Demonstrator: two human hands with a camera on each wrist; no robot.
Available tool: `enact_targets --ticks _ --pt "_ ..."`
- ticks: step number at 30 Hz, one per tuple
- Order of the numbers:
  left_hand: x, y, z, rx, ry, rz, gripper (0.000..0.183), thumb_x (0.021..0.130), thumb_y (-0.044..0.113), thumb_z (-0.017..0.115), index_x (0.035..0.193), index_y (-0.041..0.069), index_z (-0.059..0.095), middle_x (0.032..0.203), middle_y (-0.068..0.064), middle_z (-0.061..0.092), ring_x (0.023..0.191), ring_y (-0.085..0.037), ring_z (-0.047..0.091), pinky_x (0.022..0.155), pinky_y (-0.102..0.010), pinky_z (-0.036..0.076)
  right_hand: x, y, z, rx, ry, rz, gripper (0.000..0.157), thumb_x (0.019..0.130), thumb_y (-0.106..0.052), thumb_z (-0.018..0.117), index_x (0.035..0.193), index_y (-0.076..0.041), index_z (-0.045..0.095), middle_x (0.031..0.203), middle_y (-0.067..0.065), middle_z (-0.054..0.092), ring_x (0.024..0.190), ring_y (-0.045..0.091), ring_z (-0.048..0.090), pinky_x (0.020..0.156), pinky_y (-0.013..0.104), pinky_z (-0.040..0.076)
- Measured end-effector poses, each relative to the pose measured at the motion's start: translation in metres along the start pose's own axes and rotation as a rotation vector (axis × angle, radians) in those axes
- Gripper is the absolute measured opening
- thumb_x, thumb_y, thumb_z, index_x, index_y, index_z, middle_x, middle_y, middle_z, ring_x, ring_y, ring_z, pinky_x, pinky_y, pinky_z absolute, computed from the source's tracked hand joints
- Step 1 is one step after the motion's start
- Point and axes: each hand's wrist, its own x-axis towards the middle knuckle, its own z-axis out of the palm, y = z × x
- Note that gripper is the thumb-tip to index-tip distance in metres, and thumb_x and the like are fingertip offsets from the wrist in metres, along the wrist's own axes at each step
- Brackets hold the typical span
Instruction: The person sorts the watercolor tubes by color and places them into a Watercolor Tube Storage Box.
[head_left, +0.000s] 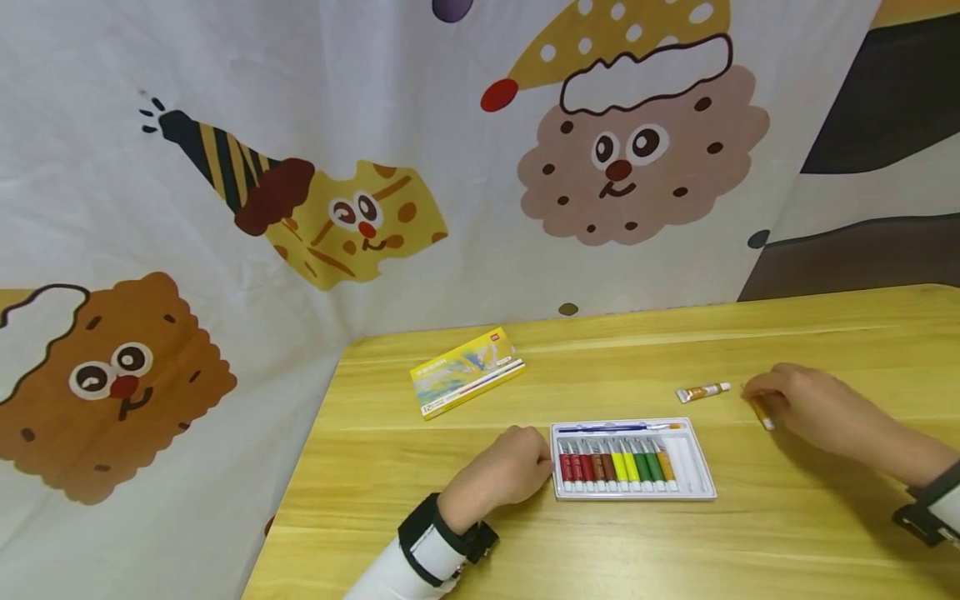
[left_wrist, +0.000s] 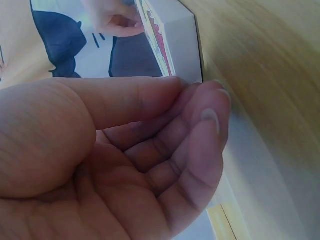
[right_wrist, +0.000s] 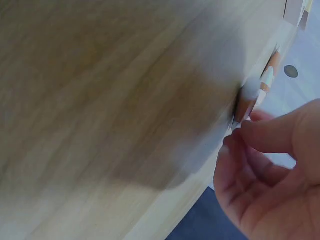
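Observation:
My left hand [head_left: 504, 468] pinches the left edge of a white paint tray [head_left: 637, 498] between thumb and curled fingers; in the left wrist view the tray's side wall [left_wrist: 177, 42] meets the fingertips. Inside the tray lie a row of paint tubes [head_left: 615, 467], red through brown, yellow and green to orange, and a blue paintbrush [head_left: 615, 429]. The tray's right end holds no tubes. To the right, my right hand [head_left: 813, 408] pinches an orange-brown paint tube [head_left: 762, 414] by one end, low over the table. A similar brown tube [head_left: 703, 392] lies just left of it.
A yellow paint box [head_left: 468, 372] with a printed picture lies behind the tray, to the left. The wooden table [head_left: 622, 550] ends at a hanging cloth [head_left: 480, 275] with cartoon food prints.

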Motion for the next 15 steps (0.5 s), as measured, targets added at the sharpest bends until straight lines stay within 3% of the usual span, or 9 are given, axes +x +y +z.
enact_targets --ticks 3,7,11,15 --pt "0.0004 -0.0003 0.0002 0.004 0.0 -0.001 0.034 0.091 0.015 0.058 0.058 0.014 0.061 0.051 0.004 0.044 0.047 -0.009 0.044 0.041 -0.022 0.035 0.0016 -0.0033 -0.004 0.031 -0.024 0.107 0.02 0.08 -0.002 0.065 0.099 0.004 0.065 0.078 0.008 0.064 0.058 0.013 0.051 0.046 0.032 0.047" --pt "0.0005 0.0 0.0002 0.016 -0.001 -0.001 0.033 0.091 0.016 0.058 0.058 0.014 0.061 0.052 0.003 0.045 0.048 -0.009 0.044 0.042 -0.023 0.035 0.004 -0.0081 -0.0088 0.06 -0.101 0.242 0.027 0.085 -0.021 0.066 0.098 0.003 0.065 0.07 0.004 0.06 0.054 0.013 0.046 0.044 0.03 0.04" --pt "0.0005 0.0 0.0007 0.023 0.001 0.002 0.033 0.091 0.016 0.059 0.058 0.014 0.061 0.052 0.003 0.044 0.048 -0.009 0.044 0.041 -0.022 0.035 0.0041 -0.0077 -0.0089 0.052 -0.183 0.278 0.029 0.082 -0.031 0.069 0.092 -0.003 0.068 0.074 0.003 0.064 0.06 0.016 0.051 0.05 0.038 0.045" --pt "0.0002 0.0001 0.001 0.026 0.002 0.003 0.033 0.091 0.016 0.059 0.058 0.014 0.061 0.052 0.004 0.044 0.048 -0.009 0.044 0.041 -0.022 0.035 0.0024 -0.0059 -0.0066 0.065 -0.222 0.273 0.024 0.083 -0.026 0.068 0.089 -0.003 0.068 0.079 0.007 0.067 0.065 0.017 0.055 0.056 0.046 0.049"
